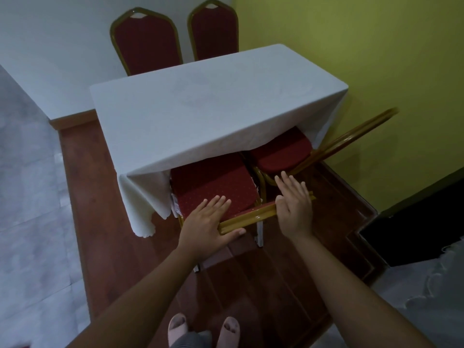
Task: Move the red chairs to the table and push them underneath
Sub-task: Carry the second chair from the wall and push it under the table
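Note:
A table point(200, 104) under a white cloth stands ahead of me. A red chair point(213, 182) with a gold frame sits at its near side, the seat partly under the cloth. Both hands lie on this chair's gold top rail point(251, 217). My left hand point(208, 222) lies flat over the rail's left end, fingers straight, thumb along the rail's near side. My right hand point(293, 207) rests flat on the right end, fingers spread. A second red chair point(281, 151) stands to the right, seat tucked under the table. Two more red chairs point(148, 43) point(213, 31) stand at the far side.
The table stands on a raised wooden platform point(100, 222) with pale tiles to the left. A yellow wall point(351, 46) runs close along the right. A dark object point(414, 227) and white fabric point(426, 285) lie at the lower right. My slippered feet point(178, 327) are below.

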The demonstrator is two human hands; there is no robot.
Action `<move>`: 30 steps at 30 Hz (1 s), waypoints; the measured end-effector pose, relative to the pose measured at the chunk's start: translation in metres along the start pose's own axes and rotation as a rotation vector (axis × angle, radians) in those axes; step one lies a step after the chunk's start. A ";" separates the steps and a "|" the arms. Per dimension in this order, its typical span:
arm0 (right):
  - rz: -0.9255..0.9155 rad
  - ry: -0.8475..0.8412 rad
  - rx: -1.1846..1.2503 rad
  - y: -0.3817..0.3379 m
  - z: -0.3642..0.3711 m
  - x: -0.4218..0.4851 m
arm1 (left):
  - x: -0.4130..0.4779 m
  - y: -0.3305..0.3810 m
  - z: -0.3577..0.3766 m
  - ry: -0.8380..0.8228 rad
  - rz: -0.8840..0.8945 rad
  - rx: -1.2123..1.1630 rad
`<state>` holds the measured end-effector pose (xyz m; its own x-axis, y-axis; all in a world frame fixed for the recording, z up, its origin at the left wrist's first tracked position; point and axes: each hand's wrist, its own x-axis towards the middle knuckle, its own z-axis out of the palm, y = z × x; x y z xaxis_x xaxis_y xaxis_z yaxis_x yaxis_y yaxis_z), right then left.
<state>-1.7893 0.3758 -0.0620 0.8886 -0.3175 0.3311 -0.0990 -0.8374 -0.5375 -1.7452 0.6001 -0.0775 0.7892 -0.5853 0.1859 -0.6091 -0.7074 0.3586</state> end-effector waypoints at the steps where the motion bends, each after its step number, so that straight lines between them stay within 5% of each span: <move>1: -0.001 0.000 0.003 0.002 0.000 0.004 | 0.003 0.001 0.002 0.002 -0.007 0.000; 30: 0.090 -0.226 -0.086 0.080 -0.028 0.107 | 0.101 0.051 0.037 -0.019 -0.050 -0.110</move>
<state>-1.7151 0.2624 -0.0475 0.9510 -0.2934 0.0977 -0.2117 -0.8481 -0.4857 -1.6989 0.4906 -0.0740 0.8160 -0.5586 0.1485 -0.5561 -0.6886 0.4654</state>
